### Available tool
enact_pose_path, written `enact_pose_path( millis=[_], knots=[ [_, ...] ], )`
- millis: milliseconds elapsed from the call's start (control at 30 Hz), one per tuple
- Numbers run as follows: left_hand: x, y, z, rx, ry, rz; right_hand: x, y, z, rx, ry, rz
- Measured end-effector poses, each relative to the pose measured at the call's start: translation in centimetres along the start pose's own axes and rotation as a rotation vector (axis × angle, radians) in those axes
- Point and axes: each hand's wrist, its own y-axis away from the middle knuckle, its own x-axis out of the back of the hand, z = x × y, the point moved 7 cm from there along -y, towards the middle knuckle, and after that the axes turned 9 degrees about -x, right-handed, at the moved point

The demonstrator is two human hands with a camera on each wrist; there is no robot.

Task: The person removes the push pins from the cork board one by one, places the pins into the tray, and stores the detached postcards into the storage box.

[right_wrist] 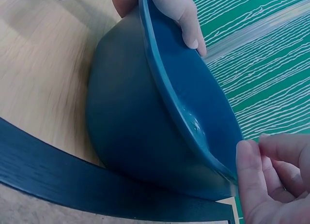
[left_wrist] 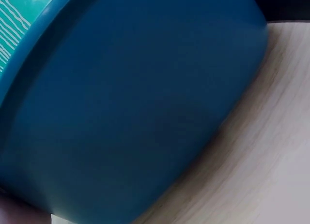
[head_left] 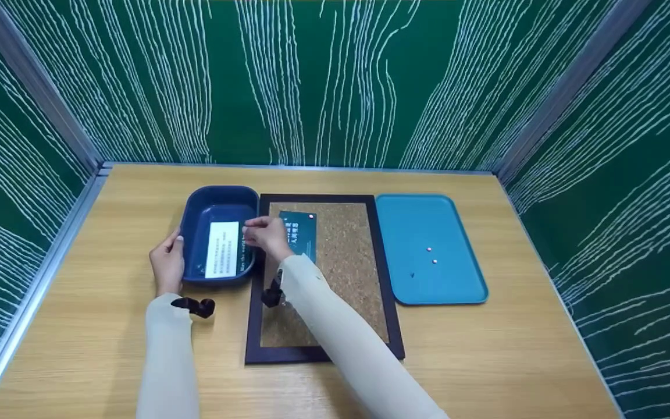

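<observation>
My left hand (head_left: 168, 262) grips the left side of a dark blue plastic bin (head_left: 192, 203), thumb on the rim. In the right wrist view that hand's fingers (right_wrist: 191, 30) reach over the rim. Inside the bin lies a white card (head_left: 223, 249) with printed lines, beside a dark green strip (head_left: 245, 250) with white lettering. My right hand (head_left: 268, 235) is over the bin's right rim, thumb and fingertips close together and overlapping the green strip. I cannot tell whether anything is between them. The bin's wall (left_wrist: 135, 103) fills the left wrist view.
A dark-framed cork board (head_left: 346, 279) lies right of the bin, partly under my right forearm. A green card (head_left: 306, 233) with white characters is on it, a small pin (head_left: 311, 216) at its corner. Further right, a turquoise tray (head_left: 428, 221) holds several tiny pieces. Green patterned walls surround the table.
</observation>
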Motion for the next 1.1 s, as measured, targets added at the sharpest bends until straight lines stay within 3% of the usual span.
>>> enact_pose_path(
  millis=[467, 700, 867, 1100],
  knots=[
    [0.5, 0.1, -0.1, 0.117, 0.037, -0.062, 1.5, -0.5, -0.2, 0.035, 0.032, -0.025],
    [0.5, 0.3, 0.9, 0.204, -0.017, -0.156, 3.0, -0.9, -0.5, 0.045, 0.09, -0.001],
    [0.4, 0.4, 2.7, 0.15, -0.105, -0.198, 4.1, -1.0, -0.7, 0.04, 0.081, -0.005],
    [-0.9, 0.6, 5.9, -0.025, -0.243, -0.201, 6.1, -1.3, -0.9, 0.039, 0.03, -0.002]
  ],
)
